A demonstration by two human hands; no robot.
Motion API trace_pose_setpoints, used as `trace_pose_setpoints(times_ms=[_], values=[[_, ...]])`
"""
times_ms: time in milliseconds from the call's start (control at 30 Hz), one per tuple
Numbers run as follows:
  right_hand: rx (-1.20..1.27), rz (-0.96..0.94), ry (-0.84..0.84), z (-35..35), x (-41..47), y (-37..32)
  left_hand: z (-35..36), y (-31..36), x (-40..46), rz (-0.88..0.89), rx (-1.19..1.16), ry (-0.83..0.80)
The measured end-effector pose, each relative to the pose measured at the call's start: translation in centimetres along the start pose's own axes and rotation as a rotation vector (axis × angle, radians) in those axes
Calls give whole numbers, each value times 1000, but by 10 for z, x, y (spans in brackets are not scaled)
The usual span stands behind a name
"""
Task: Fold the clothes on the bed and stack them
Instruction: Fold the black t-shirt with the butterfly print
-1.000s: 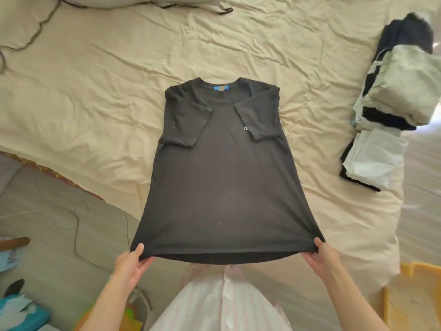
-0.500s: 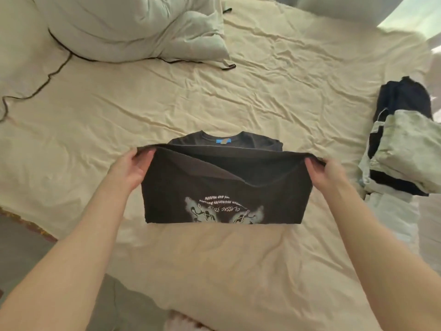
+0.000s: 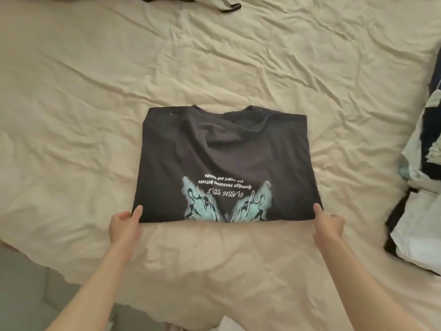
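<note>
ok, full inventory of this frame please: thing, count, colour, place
t-shirt: 1, black with a light blue butterfly print, folded, middle of the bed
bed sheet: 1, cream, wrinkled, under everything
stack of folded clothes: 1, white, pale green and dark pieces, right edge
bedding with dark trim: 1, pale, top edge, mostly cut off
floor: grey, lower left
left hand: grip on the shirt's near left corner
right hand: grip on the shirt's near right corner
</note>
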State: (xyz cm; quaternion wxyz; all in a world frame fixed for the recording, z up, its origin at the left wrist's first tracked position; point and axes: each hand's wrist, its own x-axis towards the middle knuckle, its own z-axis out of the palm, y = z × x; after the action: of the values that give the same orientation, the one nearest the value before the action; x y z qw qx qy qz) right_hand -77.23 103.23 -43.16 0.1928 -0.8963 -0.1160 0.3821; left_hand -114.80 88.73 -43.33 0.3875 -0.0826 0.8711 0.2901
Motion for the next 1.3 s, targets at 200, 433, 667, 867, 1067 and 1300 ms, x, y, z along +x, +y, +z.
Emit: trace_pose_setpoints(times_ms=[200,433,667,867,1067,1300], values=[[545,227,-347,17,1,5,11,3,0,-212,-350,-177],[714,282,-404,-16,-6,-16,-19,12,-16,-22,-492,-215],[652,192,-340,-91,-61,-33,-72,46,-79,-6,-710,-237],[688,37,-364,-122,-109,-126,-78,140,-116,124,-793,-235],[759,-96,-473,-114,-146,-227,-64,252,-136,203,-823,-321],[969,-233,-585,-117,-167,-277,-75,299,-145,337,-945,-429]])
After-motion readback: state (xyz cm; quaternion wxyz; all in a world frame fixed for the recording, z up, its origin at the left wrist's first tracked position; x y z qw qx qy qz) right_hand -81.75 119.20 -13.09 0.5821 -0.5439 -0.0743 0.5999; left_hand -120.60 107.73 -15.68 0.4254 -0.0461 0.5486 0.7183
